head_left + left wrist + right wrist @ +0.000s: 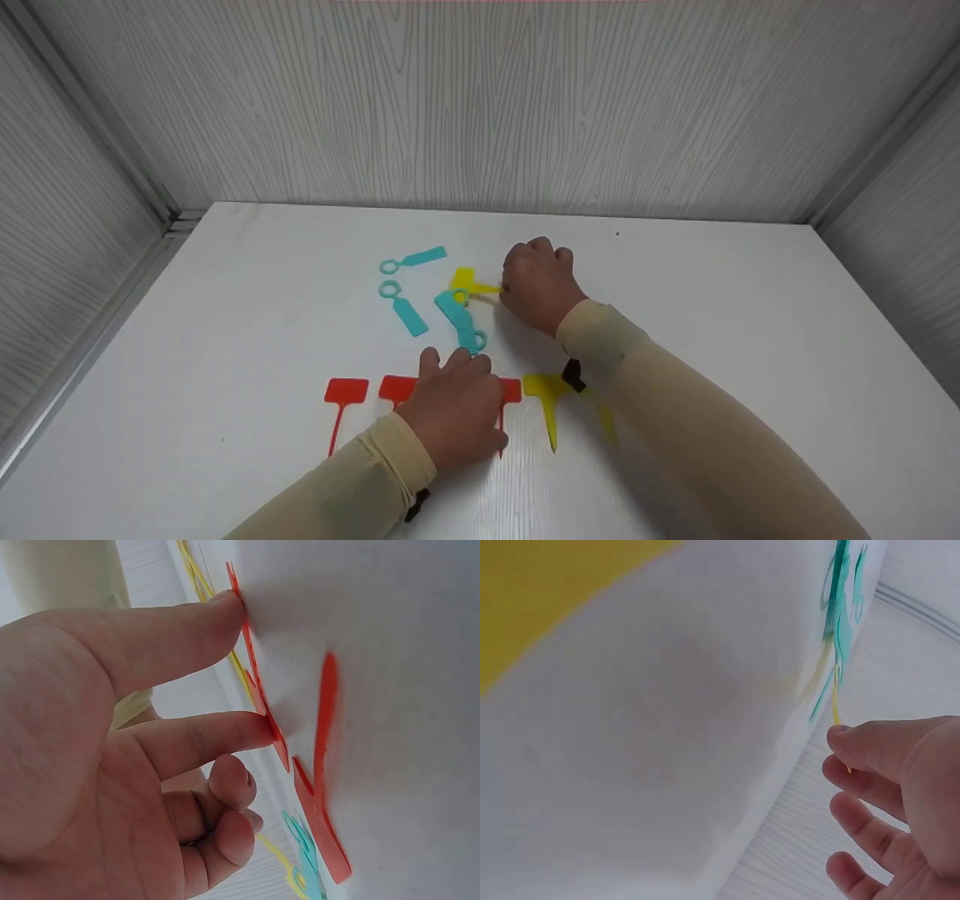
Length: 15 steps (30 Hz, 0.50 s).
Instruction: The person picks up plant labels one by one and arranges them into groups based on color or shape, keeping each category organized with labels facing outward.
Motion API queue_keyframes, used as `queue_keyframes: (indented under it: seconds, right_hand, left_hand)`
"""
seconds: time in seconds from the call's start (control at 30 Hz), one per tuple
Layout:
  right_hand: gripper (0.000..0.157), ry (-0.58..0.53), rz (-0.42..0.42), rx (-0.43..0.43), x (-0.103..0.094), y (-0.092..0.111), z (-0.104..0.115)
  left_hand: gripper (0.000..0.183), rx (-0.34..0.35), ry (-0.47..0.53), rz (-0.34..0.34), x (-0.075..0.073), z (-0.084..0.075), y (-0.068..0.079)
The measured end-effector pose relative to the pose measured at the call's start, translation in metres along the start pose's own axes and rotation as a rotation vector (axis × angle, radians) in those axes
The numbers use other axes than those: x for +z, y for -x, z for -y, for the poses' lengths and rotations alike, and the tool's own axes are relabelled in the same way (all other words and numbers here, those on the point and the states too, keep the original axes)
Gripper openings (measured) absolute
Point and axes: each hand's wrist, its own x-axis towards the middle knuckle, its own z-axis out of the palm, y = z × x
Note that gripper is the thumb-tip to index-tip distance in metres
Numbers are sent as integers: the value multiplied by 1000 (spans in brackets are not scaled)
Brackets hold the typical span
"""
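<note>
My right hand (541, 285) pinches the stem of a yellow T-shaped plant label (463, 278) between thumb and forefinger, at the middle of the table. The label's head overlaps a clump of teal ring-ended tags (456, 313). Lower down, my left hand (456, 411) is over a row of red T-shaped plant labels (346, 390) and partly hides it. Seen from the left wrist, the thumb and forefinger are stretched out and touch one red label (259, 686) near its two ends. Another red label (324, 787) lies beside these fingers.
Two loose teal tags (409, 316) lie left of the clump. Two yellow labels (547, 387) continue the red row rightward, one partly under my right sleeve (675, 405). The white table (225, 330) ends at a wood-grained back panel (480, 105), with side panels left and right.
</note>
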Motion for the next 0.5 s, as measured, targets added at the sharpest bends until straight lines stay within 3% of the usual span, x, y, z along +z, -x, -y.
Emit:
queue_keyframes:
  seconds: [0.23, 0.5]
  right_hand:
    - [23, 18, -35, 61, -8, 8, -17]
    - [12, -86, -39, 185, -25, 36, -56]
  left_hand:
    - [53, 7, -4, 6, 1, 1, -1]
    - [49, 13, 2, 4, 1, 2, 0]
